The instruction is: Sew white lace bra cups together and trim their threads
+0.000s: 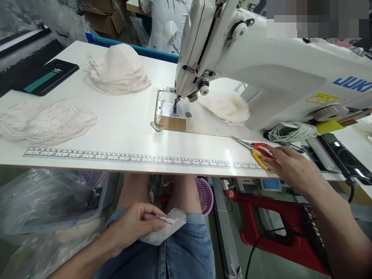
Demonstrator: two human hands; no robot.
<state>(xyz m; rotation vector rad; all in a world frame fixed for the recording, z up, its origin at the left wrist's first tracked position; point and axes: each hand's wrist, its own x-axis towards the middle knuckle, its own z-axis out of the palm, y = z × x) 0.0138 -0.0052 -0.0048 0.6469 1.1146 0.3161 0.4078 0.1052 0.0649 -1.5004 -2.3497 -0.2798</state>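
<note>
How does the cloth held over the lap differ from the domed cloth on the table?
The held cloth is pinched in the left hand; the domed cloth rests on the table. The held cloth looks smaller and flatter; the domed cloth bulges upward. Both are pale.

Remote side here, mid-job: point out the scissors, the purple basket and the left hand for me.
Scissors (251, 147): head view, where blades meet handles.
Purple basket (207, 195): head view, on its perforated side wall.
Left hand (134, 224): head view, on the back of the hand.
</note>
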